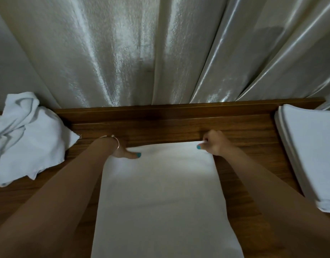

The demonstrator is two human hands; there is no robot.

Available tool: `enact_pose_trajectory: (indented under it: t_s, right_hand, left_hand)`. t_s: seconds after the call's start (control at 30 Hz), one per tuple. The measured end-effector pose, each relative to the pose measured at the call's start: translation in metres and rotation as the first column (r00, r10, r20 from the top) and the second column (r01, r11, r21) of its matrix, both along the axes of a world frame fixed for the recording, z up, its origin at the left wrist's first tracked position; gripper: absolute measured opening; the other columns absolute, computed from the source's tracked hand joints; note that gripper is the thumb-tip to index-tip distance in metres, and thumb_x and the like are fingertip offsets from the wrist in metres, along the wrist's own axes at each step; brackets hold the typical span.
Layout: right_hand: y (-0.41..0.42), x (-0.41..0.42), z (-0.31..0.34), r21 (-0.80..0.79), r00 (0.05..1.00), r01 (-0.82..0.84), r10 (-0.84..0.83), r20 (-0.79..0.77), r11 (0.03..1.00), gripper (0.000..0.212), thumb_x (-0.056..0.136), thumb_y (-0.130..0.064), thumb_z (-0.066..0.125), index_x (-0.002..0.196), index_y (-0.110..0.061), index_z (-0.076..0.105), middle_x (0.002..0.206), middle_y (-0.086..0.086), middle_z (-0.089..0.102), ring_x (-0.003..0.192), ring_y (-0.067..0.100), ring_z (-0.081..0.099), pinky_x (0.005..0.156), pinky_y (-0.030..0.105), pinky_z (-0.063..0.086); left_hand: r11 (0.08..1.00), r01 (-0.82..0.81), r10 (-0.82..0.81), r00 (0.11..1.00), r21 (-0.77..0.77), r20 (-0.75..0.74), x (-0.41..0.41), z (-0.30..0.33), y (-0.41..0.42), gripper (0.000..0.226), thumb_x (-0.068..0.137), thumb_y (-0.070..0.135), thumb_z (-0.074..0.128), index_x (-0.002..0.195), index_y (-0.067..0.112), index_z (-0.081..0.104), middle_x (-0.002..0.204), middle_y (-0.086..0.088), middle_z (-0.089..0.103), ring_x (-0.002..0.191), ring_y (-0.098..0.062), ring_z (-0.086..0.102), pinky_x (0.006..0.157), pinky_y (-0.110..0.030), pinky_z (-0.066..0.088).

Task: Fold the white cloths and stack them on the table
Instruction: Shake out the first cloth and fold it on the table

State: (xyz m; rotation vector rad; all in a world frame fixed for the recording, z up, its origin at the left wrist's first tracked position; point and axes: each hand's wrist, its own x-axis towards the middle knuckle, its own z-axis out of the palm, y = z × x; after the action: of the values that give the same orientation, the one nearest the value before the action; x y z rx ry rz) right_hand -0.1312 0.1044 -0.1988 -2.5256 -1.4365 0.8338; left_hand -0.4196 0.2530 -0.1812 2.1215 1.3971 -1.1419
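— Cloth [160,192] first: where is it, and who has it?

— Spread flat on the bench [235,131], running from its far edge down towards the person. The right hand [214,144] pinches the far right corner between thumb and curled fingers [207,139]. The left hand [126,152] is at the far left corner, thumb lying on top of the fabric; its other fingers are hidden behind the wrist, so I cannot tell whether it truly grips or only presses there.

— Why both far corners?

— My guess is that it keeps the far edge taut and straight, so the corners can be carried over together and the fold lands square. The edge between the hands does look stretched, sagging only slightly.

— And round about?

— A crumpled heap of white cloths [28,140] lies at the left end of the bench, well apart from the spread one, likely those waiting their turn. At the right end sits a neat stack of folded cloths [311,151], edges lined up, near enough for the next piece to be set on top. A pale, shiny curtain [142,53] hangs behind the bench.

— How far along?

— Midway, I would judge: some stacked, some unfolded, this one not yet folded over.
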Motion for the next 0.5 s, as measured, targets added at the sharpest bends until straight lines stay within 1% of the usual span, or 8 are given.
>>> enact_pose_trajectory:
  t_s: [0.03, 0.1, 0.17, 0.23, 0.27, 0.33, 0.43, 0.5]
  right_hand:
    - [0.001, -0.001, 0.0, -0.003, 1.0, 0.006, -0.006, 0.007, 1.0, 0.025, 0.086, -0.031, 0.071, 0.07, -0.015, 0.059, 0.076, 0.004, 0.061, 0.073, 0.018, 0.058, 0.068, 0.031, 0.047]
    - [0.002, -0.002, 0.0, -0.009, 1.0, 0.014, -0.014, 0.024, 1.0, 0.023, 0.086, -0.03, 0.071, 0.072, -0.015, 0.061, 0.078, 0.004, 0.061, 0.074, 0.018, 0.059, 0.069, 0.031, 0.048]
    - [0.004, -0.004, 0.001, -0.02, 0.998, 0.019, -0.017, 0.061, 1.0, 0.02, 0.085, -0.031, 0.071, 0.079, -0.014, 0.064, 0.082, 0.004, 0.062, 0.077, 0.019, 0.06, 0.07, 0.031, 0.049]
    - [0.004, -0.006, 0.001, -0.012, 0.994, 0.022, -0.021, 0.11, 1.0, 0.021, 0.085, -0.033, 0.071, 0.085, -0.013, 0.067, 0.085, 0.005, 0.062, 0.081, 0.021, 0.061, 0.07, 0.031, 0.049]
    - [0.004, -0.007, 0.001, 0.007, 0.991, 0.032, -0.032, 0.127, 0.999, 0.02, 0.084, -0.033, 0.072, 0.086, -0.013, 0.068, 0.085, 0.005, 0.062, 0.082, 0.022, 0.06, 0.07, 0.031, 0.048]
    - [0.002, -0.007, 0.0, 0.051, 0.989, 0.076, -0.082, 0.126, 0.996, 0.016, 0.082, -0.03, 0.074, 0.086, -0.016, 0.067, 0.086, 0.004, 0.062, 0.084, 0.022, 0.06, 0.07, 0.03, 0.048]
    - [-0.001, -0.007, 0.0, 0.08, 0.987, 0.113, -0.121, 0.104, 0.99, 0.012, 0.082, -0.026, 0.075, 0.084, -0.018, 0.066, 0.087, 0.004, 0.063, 0.085, 0.02, 0.06, 0.072, 0.031, 0.05]
    - [-0.001, -0.008, 0.0, 0.091, 0.987, 0.103, -0.112, 0.113, 0.991, 0.011, 0.083, -0.023, 0.074, 0.085, -0.017, 0.066, 0.088, 0.004, 0.063, 0.084, 0.019, 0.06, 0.072, 0.031, 0.049]
  left_hand:
    - [0.999, -0.03, 0.029, 0.999, 0.012, 0.029, -0.009, -0.013, 0.01, 0.098, 0.07, 0.087, 0.029, 0.139, 0.019, 0.04, 0.142, -0.008, 0.042, 0.127, -0.032, 0.044, 0.098, -0.041, 0.041]
    - [0.996, -0.062, 0.06, 0.998, 0.065, 0.032, -0.029, -0.048, 0.037, 0.071, 0.08, 0.069, 0.04, 0.13, 0.02, 0.049, 0.13, -0.003, 0.053, 0.119, -0.03, 0.053, 0.094, -0.041, 0.045]
    - [0.997, -0.066, 0.06, 0.991, 0.039, 0.122, -0.039, -0.044, 0.037, 0.04, 0.085, 0.05, 0.053, 0.108, 0.019, 0.063, 0.103, 0.0, 0.063, 0.095, -0.022, 0.061, 0.086, -0.034, 0.05]
    - [0.999, -0.053, 0.051, 0.966, 0.0, 0.254, -0.034, -0.015, 0.017, 0.021, 0.093, 0.03, 0.051, 0.095, 0.014, 0.065, 0.086, -0.002, 0.059, 0.081, -0.018, 0.055, 0.075, -0.028, 0.046]
    - [0.996, -0.072, 0.051, 0.939, 0.051, 0.34, -0.031, -0.008, 0.011, 0.021, 0.094, 0.022, 0.048, 0.098, 0.009, 0.065, 0.089, -0.005, 0.058, 0.083, -0.018, 0.052, 0.075, -0.027, 0.043]
    - [0.98, -0.126, 0.051, 0.91, 0.156, 0.412, -0.031, -0.007, 0.005, 0.023, 0.095, 0.016, 0.045, 0.105, 0.005, 0.062, 0.099, -0.01, 0.057, 0.089, -0.02, 0.05, 0.078, -0.026, 0.036]
    - [0.968, -0.106, 0.007, 0.919, 0.229, 0.395, -0.034, -0.017, -0.003, 0.023, 0.095, 0.013, 0.045, 0.111, 0.007, 0.061, 0.115, -0.012, 0.056, 0.106, -0.027, 0.053, 0.086, -0.029, 0.04]
    - [0.955, -0.083, -0.039, 0.917, 0.285, 0.397, -0.032, -0.019, -0.007, 0.021, 0.094, 0.015, 0.047, 0.109, 0.008, 0.061, 0.119, -0.013, 0.055, 0.109, -0.028, 0.052, 0.088, -0.031, 0.042]
